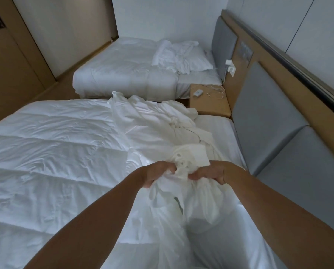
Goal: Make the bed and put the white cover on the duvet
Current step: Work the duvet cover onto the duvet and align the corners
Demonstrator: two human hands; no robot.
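Both hands meet at the centre of the view, a little toward 5 o'clock, over the near bed. The left hand [157, 172] and the right hand [212, 172] are each fisted on a bunched part of the white cover [162, 125], fingers curled tight into the cloth, knuckles up, the two fists close together with a wad of fabric pushed up between them. From that wad the cover runs as a long crumpled band toward 11 o'clock, its long axis crossing the bed from the hands to the far edge, where a peaked end stands up. A second fall of the cover hangs from the fists toward 6 o'clock, draped down the near side. The duvet [51, 148], quilted in wide panels, lies flat over the left part of the bed from 7 to 10 o'clock, its long side running left to right, and the cover's band rests on its right edge. Bare sheet [220, 133] shows at 3 o'clock, up against the grey headboard [263, 117]. At 1 o'clock a wooden nightstand [208, 103] sits between the beds, with a small white device and cables on it. The second bed [123, 74] lies at 12 o'clock, with rumpled white linen piled on its pillow end.
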